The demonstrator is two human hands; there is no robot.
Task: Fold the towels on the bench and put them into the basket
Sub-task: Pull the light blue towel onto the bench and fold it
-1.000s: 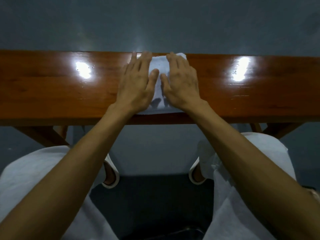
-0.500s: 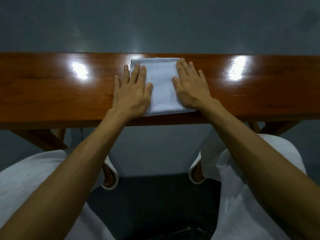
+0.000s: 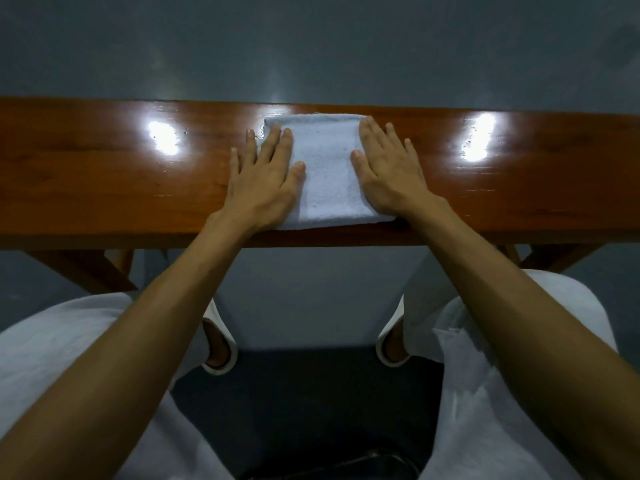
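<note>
Nearest to us we see two knees in white cloth [image 3: 52, 358], one at each side of the view, and a dark mat [image 3: 304, 403] on the floor between them. Just past the mat two feet in white slippers [image 3: 218, 344] stand apart, toes pointing forward. Both bare forearms reach forward from the lower corners to the tabletop [image 3: 104, 174], a long glossy brown plank on slanted wooden legs [image 3: 86, 271].

On the tabletop, right in the middle, we find the towel [image 3: 329, 168]. It is pale, folded into a compact rectangle, and lies flat, its near edge at the tabletop's near edge and its far edge close to the far one. The left hand [image 3: 263, 181] lies flat on the towel's left side, fingers straight and released, gripping nothing. Its thumb and inner fingers rest on the cloth and its outer fingers on the wood. The right hand [image 3: 391, 174] mirrors it on the towel's right side, palm down, fingers straight and spread, the outer ones past the cloth's edge. We see a bare strip of towel between the two thumbs.

Two bright glare spots [image 3: 162, 138] shine on the wood, one at each side, well apart from the hands. Beyond the tabletop lies grey floor [image 3: 311, 46].
</note>
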